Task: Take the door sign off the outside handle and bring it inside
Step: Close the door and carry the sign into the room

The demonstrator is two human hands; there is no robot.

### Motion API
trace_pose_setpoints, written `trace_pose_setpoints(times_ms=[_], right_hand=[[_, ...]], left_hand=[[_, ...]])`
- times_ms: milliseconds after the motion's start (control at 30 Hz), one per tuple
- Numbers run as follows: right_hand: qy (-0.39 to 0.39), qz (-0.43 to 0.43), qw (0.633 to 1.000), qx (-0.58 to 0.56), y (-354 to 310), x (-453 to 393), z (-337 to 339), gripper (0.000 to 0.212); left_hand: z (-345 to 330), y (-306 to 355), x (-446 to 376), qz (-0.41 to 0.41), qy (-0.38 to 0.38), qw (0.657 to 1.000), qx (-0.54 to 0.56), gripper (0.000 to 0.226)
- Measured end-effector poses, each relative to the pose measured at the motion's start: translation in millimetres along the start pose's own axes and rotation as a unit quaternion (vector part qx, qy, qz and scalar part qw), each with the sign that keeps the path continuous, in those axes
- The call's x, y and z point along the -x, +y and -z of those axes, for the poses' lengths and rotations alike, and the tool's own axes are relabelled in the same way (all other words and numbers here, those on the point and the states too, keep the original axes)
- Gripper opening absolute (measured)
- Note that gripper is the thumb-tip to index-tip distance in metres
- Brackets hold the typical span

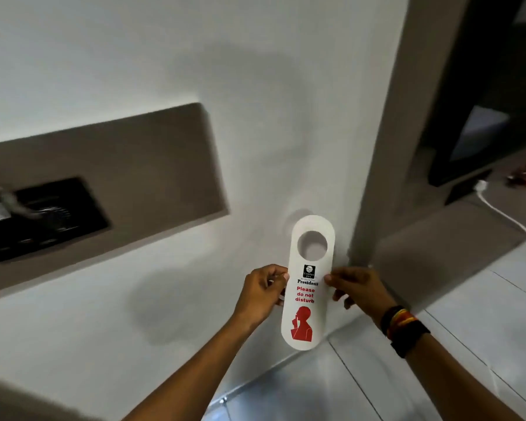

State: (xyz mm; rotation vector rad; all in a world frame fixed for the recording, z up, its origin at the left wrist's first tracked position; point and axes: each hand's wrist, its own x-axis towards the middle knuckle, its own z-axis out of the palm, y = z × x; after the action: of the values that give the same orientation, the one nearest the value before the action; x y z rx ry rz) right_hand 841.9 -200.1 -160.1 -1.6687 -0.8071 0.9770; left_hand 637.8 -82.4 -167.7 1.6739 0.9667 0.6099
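Observation:
A white door sign (308, 314) with a round hole at its top, red "Please do not disturb" lettering and a red figure is held upright in front of a white wall. My left hand (260, 291) pinches its left edge at mid height. On the opposite edge, my right hand (357, 287) pinches the sign; that wrist wears dark and coloured bands. The sign hangs on nothing. No door handle is in view.
A grey-brown recessed wall panel (152, 177) with a black plate (43, 217) sits to the left. A grey-brown door frame (386, 147) stands right of the sign, with a dark opening beyond. A white cable (504, 214) runs across the floor there. Pale floor tiles (407, 375) lie below.

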Motion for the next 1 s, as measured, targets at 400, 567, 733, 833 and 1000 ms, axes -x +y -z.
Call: trace_pose_setpoints(times_ms=[400,567,733,833,1000], right_hand=[[0.216,-0.153,0.963,-0.051,114,-46,183,0.005],[0.251,-0.197,0.946,-0.05,139,-106,205,0.003],[0.26,-0.213,0.942,-0.018,153,-157,211,0.007],[0.254,-0.22,0.942,-0.018,155,-172,214,0.01],[0.27,-0.2,0.942,-0.021,152,-176,218,0.016]], left_hand=[[-257,-18,-105,0.149,-0.127,0.98,0.034,0.022],[-296,-18,-145,0.212,-0.144,0.963,0.077,0.028],[-315,-22,-176,0.241,-0.141,0.956,0.087,0.031],[-320,-25,-188,0.243,-0.135,0.956,0.092,0.032],[-323,-19,-184,0.185,-0.145,0.971,0.035,0.037]])
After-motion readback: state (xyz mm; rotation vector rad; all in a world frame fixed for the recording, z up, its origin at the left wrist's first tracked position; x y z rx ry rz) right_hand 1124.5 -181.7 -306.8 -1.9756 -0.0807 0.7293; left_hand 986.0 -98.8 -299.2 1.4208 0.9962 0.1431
